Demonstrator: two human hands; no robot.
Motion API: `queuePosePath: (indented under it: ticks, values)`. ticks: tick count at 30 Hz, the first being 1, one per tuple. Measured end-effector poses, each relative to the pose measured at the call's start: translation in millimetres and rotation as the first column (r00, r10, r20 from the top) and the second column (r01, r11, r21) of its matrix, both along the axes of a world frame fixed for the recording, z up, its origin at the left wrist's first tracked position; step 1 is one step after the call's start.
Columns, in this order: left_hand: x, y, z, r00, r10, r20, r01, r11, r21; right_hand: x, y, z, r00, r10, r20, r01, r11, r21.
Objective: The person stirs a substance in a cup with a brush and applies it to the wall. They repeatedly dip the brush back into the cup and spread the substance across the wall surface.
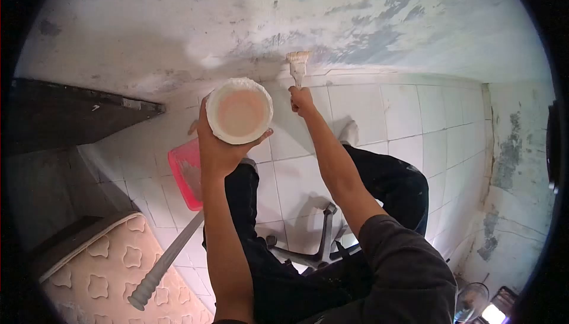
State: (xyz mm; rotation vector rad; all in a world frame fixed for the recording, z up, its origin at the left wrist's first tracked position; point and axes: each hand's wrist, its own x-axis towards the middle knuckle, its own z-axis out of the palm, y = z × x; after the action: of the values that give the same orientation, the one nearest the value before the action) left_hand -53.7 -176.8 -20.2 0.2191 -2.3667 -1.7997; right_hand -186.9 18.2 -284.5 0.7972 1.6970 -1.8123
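Note:
My left hand (220,153) is wrapped round a round tub of paint (242,112), its rim crusted white and pale pinkish paint inside. In my right hand (302,100) is a paintbrush (298,69), gripped by its handle, with whitish bristles pointing up at the lower wall. The bristles are right at the wall (237,22), low down near where it meets the floor. The wall's surface is patchy, whitish with grey-blue worn areas.
A pink dustpan (188,173) with a long grey handle (166,262) lies left of my legs. Beyond it are a patterned mattress (112,270) and a dark wooden piece (77,114). Below me is a wheeled chair base (323,247) on the white tiled floor (409,111). A standing fan (472,297) is at lower right.

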Motion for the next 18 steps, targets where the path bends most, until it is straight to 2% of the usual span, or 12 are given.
queuePosePath:
  ticks: [3,8,12,14,18]
  values:
    - [0.1,1.6,1.5,1.000,0.013,-0.009,-0.013,0.999,-0.032,5.7,-1.2,-9.9,0.997,-0.028,0.072,0.026,0.999,0.032]
    - [-1.0,1.0,-1.0,0.999,0.014,-0.039,-0.016,0.999,-0.047,18.1,5.5,-21.8,0.983,0.008,0.185,-0.005,1.000,-0.019]
    - [-0.8,-0.2,-3.6,0.999,0.008,-0.039,-0.009,1.000,-0.017,20.9,14.5,-39.2,0.980,-0.015,0.200,0.020,1.000,-0.023]
    - [-0.8,-0.3,-2.5,0.999,0.015,-0.047,-0.018,0.998,-0.057,20.7,19.7,-41.5,0.973,-0.077,0.219,0.079,0.997,-0.003]
    - [0.5,2.6,0.7,0.999,0.032,-0.029,-0.034,0.997,-0.067,5.0,19.7,-8.7,0.991,-0.029,0.128,0.025,0.999,0.034]
